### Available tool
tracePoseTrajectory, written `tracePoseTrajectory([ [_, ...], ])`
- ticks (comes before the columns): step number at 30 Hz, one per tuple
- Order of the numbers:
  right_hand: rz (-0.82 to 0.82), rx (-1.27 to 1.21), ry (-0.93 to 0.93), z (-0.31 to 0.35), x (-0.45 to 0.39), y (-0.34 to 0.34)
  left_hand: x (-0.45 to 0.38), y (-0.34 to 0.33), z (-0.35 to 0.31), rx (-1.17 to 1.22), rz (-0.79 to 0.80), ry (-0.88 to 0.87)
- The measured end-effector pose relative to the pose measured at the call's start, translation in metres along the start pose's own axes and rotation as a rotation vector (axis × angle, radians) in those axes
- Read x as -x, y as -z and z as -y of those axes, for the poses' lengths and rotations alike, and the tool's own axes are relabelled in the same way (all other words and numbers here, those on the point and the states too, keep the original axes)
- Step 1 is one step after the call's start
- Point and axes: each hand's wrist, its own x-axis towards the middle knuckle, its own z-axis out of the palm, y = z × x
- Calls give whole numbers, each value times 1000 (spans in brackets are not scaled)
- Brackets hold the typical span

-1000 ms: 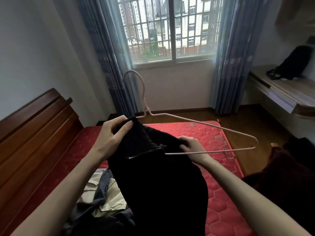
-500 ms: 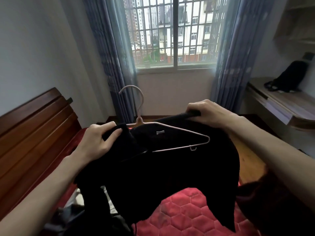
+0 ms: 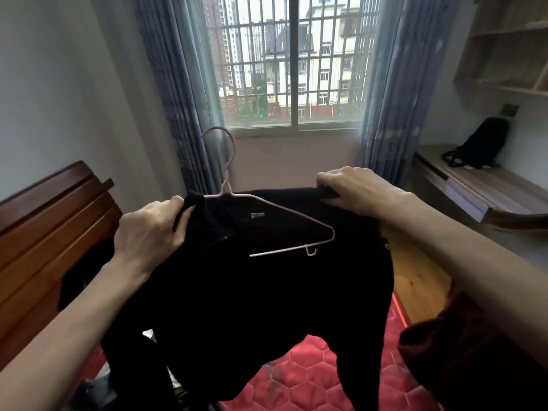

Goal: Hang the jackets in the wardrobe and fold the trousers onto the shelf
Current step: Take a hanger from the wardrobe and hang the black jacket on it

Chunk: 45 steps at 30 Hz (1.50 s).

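Black jacket (image 3: pixel 243 292), pink hanger (image 3: pixel 284 215), red mattress (image 3: pixel 311 372)

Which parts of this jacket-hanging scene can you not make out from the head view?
- Hanger: left arm hidden inside the black jacket.
- Right hand: fingertips curl out of sight behind the jacket's edge.
- Bed: mostly covered by the jacket.
- Wardrobe: not in view.

open air toward window (image 3: pixel 292 60) at 12 o'clock, headboard (image 3: pixel 44 232) blocks 9 o'clock, bench (image 3: pixel 486 191) with black bag (image 3: pixel 480 143) at 2 o'clock, bare floor (image 3: pixel 415 280) at 3, bed (image 3: pixel 311 378) below at 6
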Motion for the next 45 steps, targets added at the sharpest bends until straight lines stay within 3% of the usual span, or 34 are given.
tracePoseTrajectory([
  [6,107,33,-281,11,-3,-16,-11,6,-23,-63,-4,90],
  [11,87,-201,-384,28,-8,-8,-12,13,-46,-82,14,73],
  [19,60,-574,-225,48,-11,29,-19,23,-49,116,-50,121],
  [21,8,-425,-171,40,-6,33,-17,21,-39,194,-56,163],
  [24,-161,-107,68,21,0,26,-16,20,-34,269,-95,202],
  [29,-70,-153,216,24,7,-8,-10,15,-40,354,-62,195],
  [32,-155,-226,201,33,12,-30,-3,12,-49,407,15,184],
  [35,-287,-490,125,39,19,-37,-1,9,-45,435,97,142],
  [40,-385,-718,58,35,20,-27,-1,-1,-19,374,334,-85],
  [45,-399,-772,6,25,25,-18,-17,-1,-27,509,297,-54],
])
